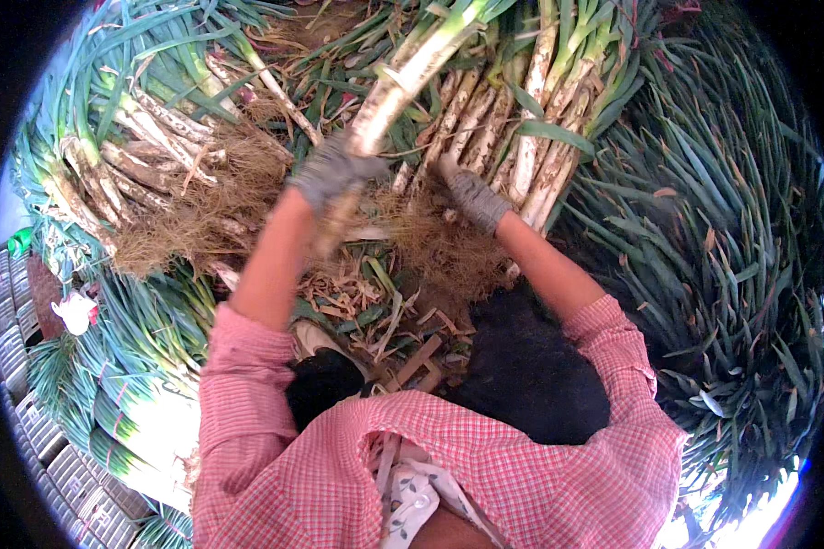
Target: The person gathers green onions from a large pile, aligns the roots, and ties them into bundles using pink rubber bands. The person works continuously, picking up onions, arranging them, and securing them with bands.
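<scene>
My left hand point(333, 171), in a grey glove and blurred, grips a thick white-stemmed leek or Welsh onion point(402, 86) that slants up to the right. A pale brownish end shows below that fist, also blurred. To the right, my gloved right hand point(477, 195) touches the lower ends of soil-streaked stalks point(477, 123), beside a mass of brown roots point(432, 237). Its fingertips are partly hidden among them, so its hold is unclear. More unpeeled stalks point(549, 137) lie just beyond it, roots towards me.
Loose rooted stalks point(158, 137) are heaped at the left. Tied, cleaned bundles point(144, 425) lie below them near grey crates point(75, 473). Dense green leaves point(714, 240) fill the right side. Peeled scraps point(350, 288) and a small wooden piece point(419, 360) lie between my legs.
</scene>
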The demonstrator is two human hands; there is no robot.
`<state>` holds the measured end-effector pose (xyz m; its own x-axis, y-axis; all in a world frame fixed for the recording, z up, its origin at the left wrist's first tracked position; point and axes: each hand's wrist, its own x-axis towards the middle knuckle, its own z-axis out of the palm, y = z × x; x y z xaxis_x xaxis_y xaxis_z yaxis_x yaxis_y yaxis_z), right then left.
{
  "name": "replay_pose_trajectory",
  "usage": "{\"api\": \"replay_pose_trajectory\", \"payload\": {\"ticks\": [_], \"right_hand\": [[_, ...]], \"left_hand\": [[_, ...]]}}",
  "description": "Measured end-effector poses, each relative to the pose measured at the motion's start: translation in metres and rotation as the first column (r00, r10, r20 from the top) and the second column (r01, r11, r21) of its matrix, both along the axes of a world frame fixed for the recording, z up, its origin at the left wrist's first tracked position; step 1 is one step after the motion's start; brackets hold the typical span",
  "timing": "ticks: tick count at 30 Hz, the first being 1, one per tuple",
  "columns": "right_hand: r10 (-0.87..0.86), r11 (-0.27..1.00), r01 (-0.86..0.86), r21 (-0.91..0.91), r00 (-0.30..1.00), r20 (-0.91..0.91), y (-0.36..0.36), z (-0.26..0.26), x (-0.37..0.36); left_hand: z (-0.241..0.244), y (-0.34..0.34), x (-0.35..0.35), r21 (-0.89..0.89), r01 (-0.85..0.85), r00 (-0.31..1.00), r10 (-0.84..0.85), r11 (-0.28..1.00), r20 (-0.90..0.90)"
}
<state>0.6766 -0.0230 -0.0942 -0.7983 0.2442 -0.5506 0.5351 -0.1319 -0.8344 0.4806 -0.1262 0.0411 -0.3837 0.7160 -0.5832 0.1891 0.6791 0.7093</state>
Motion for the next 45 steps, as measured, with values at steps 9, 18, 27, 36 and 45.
{"api": "replay_pose_trajectory", "payload": {"ticks": [9, 18, 27, 36, 45], "right_hand": [[-0.45, 0.868, 0.422, -0.263, 0.891, -0.054, -0.01, -0.001, 0.016], [-0.432, 0.902, 0.424, 0.087, 0.891, 0.136, -0.008, 0.058, 0.015], [-0.483, 0.76, 0.509, 0.405, 0.859, -0.173, -0.019, 0.003, 0.031], [-0.566, 0.813, 0.579, -0.059, 0.81, 0.153, 0.01, 0.043, 0.012], [-0.019, 0.851, -0.032, 0.524, 0.996, 0.092, -0.024, 0.004, 0.016]], "left_hand": [[-0.047, 0.0, -0.007, -0.102, 0.015, 0.988, -0.03, 0.995, -0.152], [-0.143, 0.016, 0.066, -0.02, -0.042, 0.945, 0.033, 0.999, -0.326], [-0.129, 0.053, 0.103, 0.129, -0.113, 0.865, 0.162, 0.985, -0.476], [-0.072, 0.024, 0.057, 0.056, 0.065, 0.992, -0.07, 0.996, 0.105], [-0.034, 0.038, 0.033, -0.115, 0.02, 0.959, 0.013, 0.993, 0.282]]}}
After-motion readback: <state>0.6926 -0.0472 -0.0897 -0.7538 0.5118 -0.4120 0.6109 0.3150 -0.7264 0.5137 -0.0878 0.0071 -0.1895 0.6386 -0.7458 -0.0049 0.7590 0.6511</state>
